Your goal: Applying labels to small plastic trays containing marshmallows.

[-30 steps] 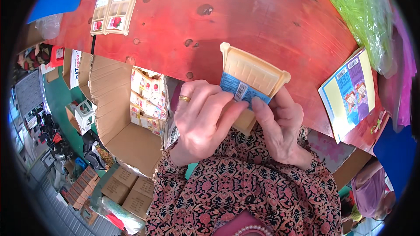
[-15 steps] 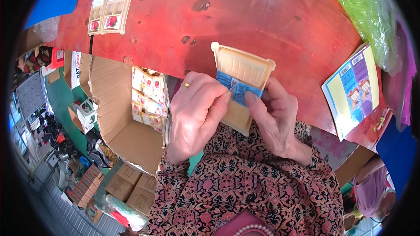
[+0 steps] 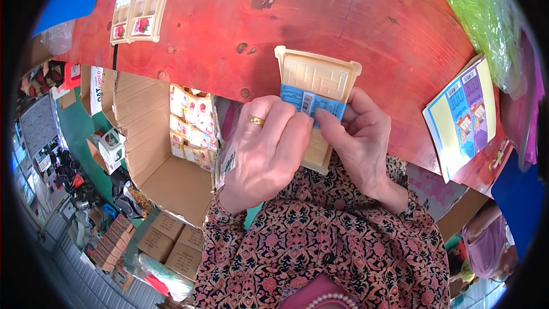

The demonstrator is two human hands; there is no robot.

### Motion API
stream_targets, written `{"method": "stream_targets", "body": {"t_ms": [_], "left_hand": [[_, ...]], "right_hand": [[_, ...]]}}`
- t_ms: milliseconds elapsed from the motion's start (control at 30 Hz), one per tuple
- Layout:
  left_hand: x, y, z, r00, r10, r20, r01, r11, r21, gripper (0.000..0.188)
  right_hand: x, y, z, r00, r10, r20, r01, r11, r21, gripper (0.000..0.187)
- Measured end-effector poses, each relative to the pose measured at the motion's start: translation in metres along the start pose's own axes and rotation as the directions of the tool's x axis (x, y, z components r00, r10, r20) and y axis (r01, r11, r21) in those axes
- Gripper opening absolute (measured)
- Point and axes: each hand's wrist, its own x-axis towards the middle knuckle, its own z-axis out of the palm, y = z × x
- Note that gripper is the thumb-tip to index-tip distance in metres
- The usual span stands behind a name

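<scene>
In the middle, above my lap at the table's near edge, is a cream plastic tray (image 3: 318, 71) with moulded compartments. A blue sticker label (image 3: 293, 96) with a barcode wraps across it. My right hand (image 3: 360, 140) grips the tray's right side, its thumb pressed on the label. Wearing a gold ring, my left hand (image 3: 270, 147) is closed at the tray's lower left, against the label's edge. Its fingertips are mostly hidden behind the hand.
Label sheets (image 3: 462, 119) lie at the table's right, below a green plastic bag (image 3: 474, 20). Two joined filled trays (image 3: 143, 4) rest far left. A cardboard box (image 3: 150, 131) holding several small packs stands left of me. Another person (image 3: 485, 246) is at lower right.
My left hand has gone from pinching the label's edge to lying closed over the tray's lower left, and the label now sits flatter. The tray has shifted slightly up.
</scene>
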Motion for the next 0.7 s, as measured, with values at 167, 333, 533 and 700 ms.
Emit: {"method": "stream_targets", "body": {"t_ms": [167, 333, 533, 700], "left_hand": [[-0.0012, -0.0004, -0.0013, 1.000, 0.022, 0.011, -0.022, 1.000, 0.010, 0.027], [-0.0010, 0.0002, -0.0015, 1.000, 0.014, 0.003, -0.014, 1.000, -0.003, 0.030], [0.0021, 0.0044, 0.0028, 0.999, 0.021, -0.036, -0.016, 0.993, 0.114, 0.030], [0.0034, 0.0040, 0.0054, 0.994, 0.103, -0.023, -0.095, 0.967, 0.238, 0.026]], "right_hand": [[0.0030, -0.0018, -0.0016, 0.999, -0.025, 0.020, 0.025, 0.999, 0.030, 0.021], [0.0042, -0.0028, -0.0020, 0.998, -0.032, 0.056, 0.027, 0.996, 0.083, 0.024], [0.0047, 0.0003, 0.0017, 0.996, -0.093, -0.017, 0.094, 0.992, 0.080, 0.024], [0.0055, 0.0010, 0.0014, 0.996, -0.085, -0.020, 0.087, 0.986, 0.143, 0.025]]}}
